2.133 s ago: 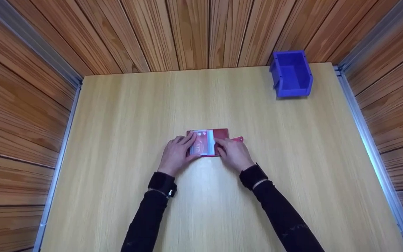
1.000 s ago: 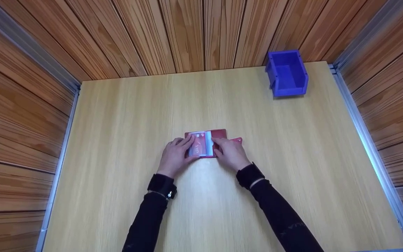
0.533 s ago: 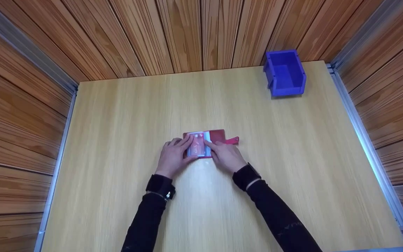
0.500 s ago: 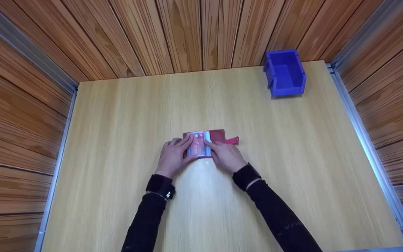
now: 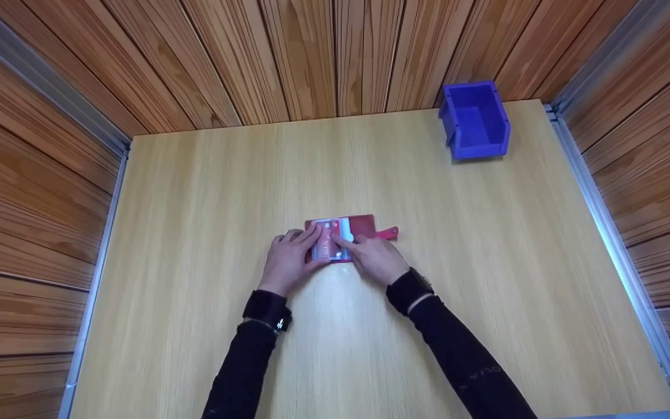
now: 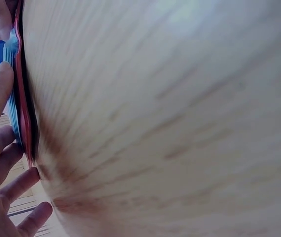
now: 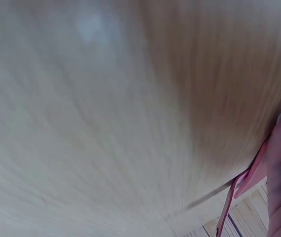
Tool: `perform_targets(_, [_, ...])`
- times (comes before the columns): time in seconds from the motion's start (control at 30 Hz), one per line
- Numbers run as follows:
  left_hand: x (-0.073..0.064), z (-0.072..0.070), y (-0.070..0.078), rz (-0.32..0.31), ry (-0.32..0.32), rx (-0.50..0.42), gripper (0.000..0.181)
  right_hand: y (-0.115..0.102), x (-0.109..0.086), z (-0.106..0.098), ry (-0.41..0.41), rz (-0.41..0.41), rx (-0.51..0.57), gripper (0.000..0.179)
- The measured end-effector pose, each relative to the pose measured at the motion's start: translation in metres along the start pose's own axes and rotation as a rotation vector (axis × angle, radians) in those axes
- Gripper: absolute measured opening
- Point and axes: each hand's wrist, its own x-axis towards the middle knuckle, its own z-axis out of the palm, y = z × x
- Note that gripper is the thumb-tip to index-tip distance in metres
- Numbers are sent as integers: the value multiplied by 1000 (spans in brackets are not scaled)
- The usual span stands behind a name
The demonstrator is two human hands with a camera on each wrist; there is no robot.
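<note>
Two hands working: your left hand (image 5: 288, 262) lies outstretched on the opened red leathery wallet (image 5: 361, 224), your right hand (image 5: 379, 259) straight-fingered on its pink rectangular card (image 5: 324, 243), its narrow red strap (image 5: 388, 233) unfastened.

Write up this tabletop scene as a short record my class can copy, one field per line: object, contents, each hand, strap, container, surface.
Object: red card holder, lying open
Contents: pale inner sleeves and a pink card marked VIP, in the left half
Left hand: rests on the holder's left part
Right hand: fingertips at the sleeves; pinching or only touching, cannot tell
Strap: sticks out right of the holder
Container: blue bin, far right corner
Surface: light wood-grain table
</note>
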Motion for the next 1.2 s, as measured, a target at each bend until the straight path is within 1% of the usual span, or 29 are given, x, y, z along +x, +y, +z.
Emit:
perform_targets(0.07, [0, 0, 0, -1, -5, 7, 76, 0, 1, 0, -7, -4, -18, 51])
perform_targets(0.27, [1, -2, 1, 0, -15, 38, 78, 1, 0, 1, -1, 3, -14, 48])
perform_targets(0.4, [1, -2, 1, 10, -10, 66, 78, 2, -1, 2, 24, -12, -11, 48])
perform_targets(0.53, [0, -1, 1, 21, 5, 82, 77, 2, -1, 2, 21, -12, -5, 48])
perform_targets(0.67, [0, 0, 0, 23, 16, 86, 77, 2, -1, 2, 6, -2, 8, 49])
perform_targets(0.87, [-1, 1, -1, 13, 3, 71, 79, 3, -1, 2, -17, 20, 41, 51])
perform_targets(1.03, [-1, 0, -1, 10, -1, 77, 79, 3, -1, 1, -40, 44, 66, 51])
perform_targets(1.2, [-1, -1, -1, 3, -5, 75, 79, 4, -2, 2, -34, 45, 70, 49])
